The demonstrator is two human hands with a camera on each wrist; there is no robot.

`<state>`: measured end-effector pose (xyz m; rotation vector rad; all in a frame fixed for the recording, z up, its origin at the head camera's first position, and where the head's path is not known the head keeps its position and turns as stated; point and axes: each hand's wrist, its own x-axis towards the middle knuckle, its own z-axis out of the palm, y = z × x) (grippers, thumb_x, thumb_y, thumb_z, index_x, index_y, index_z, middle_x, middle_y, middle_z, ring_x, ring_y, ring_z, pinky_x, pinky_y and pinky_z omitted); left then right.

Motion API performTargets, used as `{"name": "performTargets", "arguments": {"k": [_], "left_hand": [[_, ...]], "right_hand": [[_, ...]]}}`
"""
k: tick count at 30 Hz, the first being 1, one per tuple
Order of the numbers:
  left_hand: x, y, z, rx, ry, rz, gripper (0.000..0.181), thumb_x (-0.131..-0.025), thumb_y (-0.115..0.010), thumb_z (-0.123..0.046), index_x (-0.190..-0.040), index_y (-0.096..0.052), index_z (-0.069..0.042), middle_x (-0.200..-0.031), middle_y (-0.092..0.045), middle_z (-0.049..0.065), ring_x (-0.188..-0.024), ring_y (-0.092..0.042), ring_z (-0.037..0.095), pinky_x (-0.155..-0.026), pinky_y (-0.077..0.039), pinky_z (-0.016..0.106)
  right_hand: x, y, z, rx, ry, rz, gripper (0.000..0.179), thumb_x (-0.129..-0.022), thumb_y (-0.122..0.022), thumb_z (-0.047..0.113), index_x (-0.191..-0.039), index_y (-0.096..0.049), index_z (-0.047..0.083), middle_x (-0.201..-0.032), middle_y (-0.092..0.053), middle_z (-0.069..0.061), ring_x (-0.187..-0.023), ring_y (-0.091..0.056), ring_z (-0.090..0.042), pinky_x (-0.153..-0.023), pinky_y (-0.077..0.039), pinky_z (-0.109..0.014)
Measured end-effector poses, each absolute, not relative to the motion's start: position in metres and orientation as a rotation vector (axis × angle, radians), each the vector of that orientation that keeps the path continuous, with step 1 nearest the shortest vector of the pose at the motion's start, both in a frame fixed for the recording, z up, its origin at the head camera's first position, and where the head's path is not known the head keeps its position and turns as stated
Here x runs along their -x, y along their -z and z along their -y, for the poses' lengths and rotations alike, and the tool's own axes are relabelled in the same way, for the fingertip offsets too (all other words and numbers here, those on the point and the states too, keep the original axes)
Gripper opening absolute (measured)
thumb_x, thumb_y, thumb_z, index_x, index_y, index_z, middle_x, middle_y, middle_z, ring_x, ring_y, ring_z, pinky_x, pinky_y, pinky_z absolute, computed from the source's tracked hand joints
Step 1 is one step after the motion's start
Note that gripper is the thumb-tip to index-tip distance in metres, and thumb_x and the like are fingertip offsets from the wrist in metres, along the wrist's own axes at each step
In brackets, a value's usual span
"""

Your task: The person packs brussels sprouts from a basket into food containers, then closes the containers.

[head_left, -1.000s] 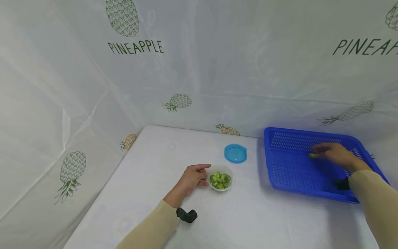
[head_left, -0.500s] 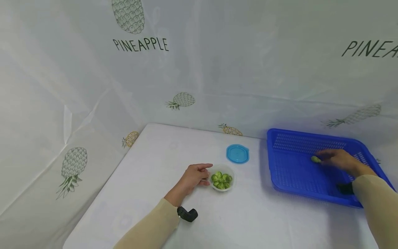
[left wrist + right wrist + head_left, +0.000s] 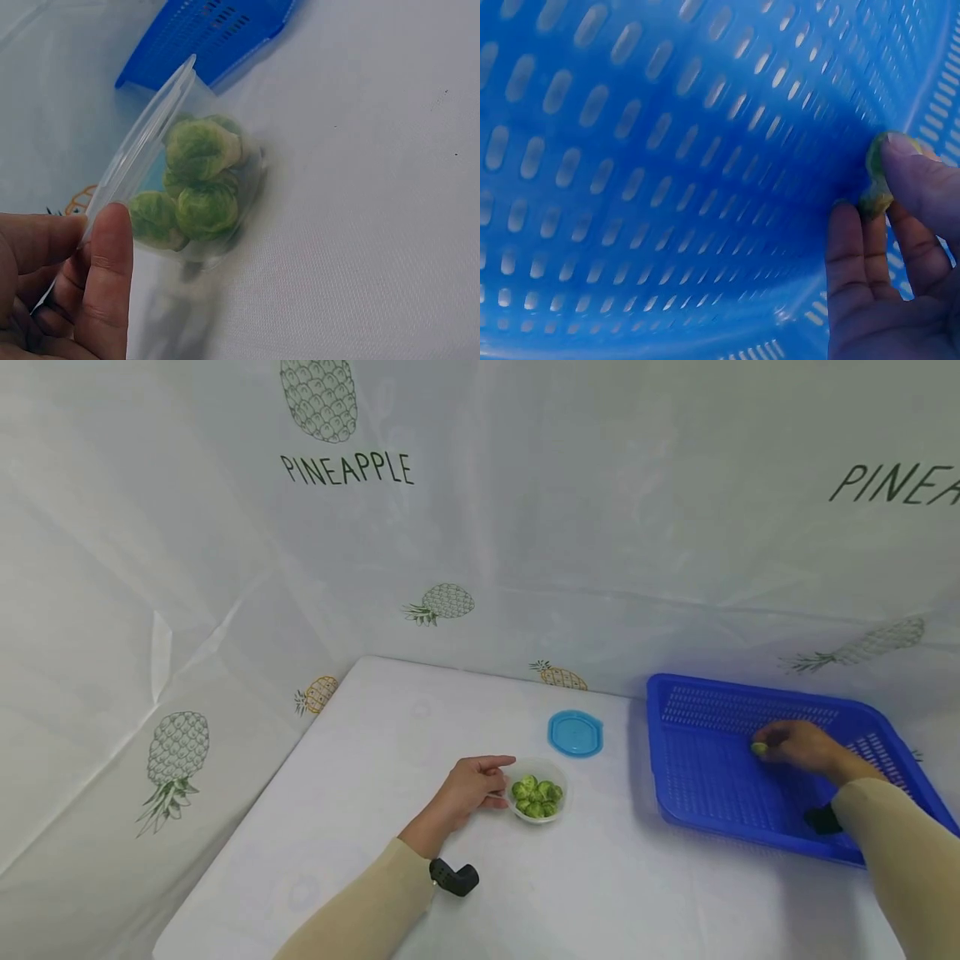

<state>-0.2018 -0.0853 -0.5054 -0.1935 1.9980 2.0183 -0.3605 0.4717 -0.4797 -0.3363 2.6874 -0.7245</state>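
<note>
My left hand (image 3: 468,789) pinches the rim of a small clear plastic bowl (image 3: 142,161) between thumb and fingers. Inside it lie several green Brussels sprouts (image 3: 535,796), seen through the wall in the left wrist view. My right hand (image 3: 802,747) is down in the blue plastic basket (image 3: 697,777) and holds one Brussels sprout (image 3: 877,176) between thumb and fingers. The fingers partly cover this sprout.
A light blue lid (image 3: 575,733) lies flat on the white table (image 3: 615,877) behind the bowl, towards the basket. White sheeting printed with pineapples (image 3: 525,527) hangs behind and to the left. Slots pierce the basket's walls.
My right hand has stayed inside the basket, and its fingers have drawn closer round the sprout. My left hand still grips the bowl in the same place. The head view has shifted slightly.
</note>
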Motion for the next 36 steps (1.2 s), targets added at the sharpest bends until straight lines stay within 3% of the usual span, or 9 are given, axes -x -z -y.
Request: {"name": "performTargets", "arguments": {"k": [10, 29, 36], "left_hand": [[0.201, 0.505, 0.084, 0.202, -2.024, -1.991, 0.043, -0.099, -0.062, 0.001, -0.142, -0.067, -0.007, -0.097, -0.062, 0.006, -0.075, -0.065, 0.014, -0.069, -0.066, 0.027], [0.2, 0.508, 0.085, 0.194, -2.021, -1.988, 0.044, -0.101, -0.062, -0.001, -0.145, -0.064, -0.006, -0.097, -0.061, 0.006, -0.075, -0.067, 0.016, -0.071, -0.066, 0.029], [0.198, 0.507, 0.084, 0.198, -2.024, -1.991, 0.042, -0.101, -0.062, -0.001, -0.143, -0.066, -0.007, -0.098, -0.06, 0.007, -0.074, -0.067, 0.016, -0.071, -0.066, 0.029]], "right_hand": [[0.356, 0.466, -0.435, 0.43, 0.758, -2.764, 0.039, -0.101, -0.065, 0.009, -0.136, -0.059, -0.008, -0.135, -0.059, -0.038, -0.122, -0.055, -0.059, -0.091, -0.055, -0.067], [0.341, 0.44, -0.378, 0.526, 0.853, -2.809, 0.038, -0.105, -0.066, 0.017, -0.138, -0.06, -0.001, -0.138, -0.06, -0.032, -0.126, -0.056, -0.056, -0.094, -0.055, -0.067], [0.329, 0.43, -0.364, 0.562, 0.893, -2.814, 0.051, -0.107, -0.062, 0.016, -0.153, -0.048, -0.003, -0.15, -0.049, -0.035, -0.134, -0.051, -0.057, -0.104, -0.05, -0.071]]}}
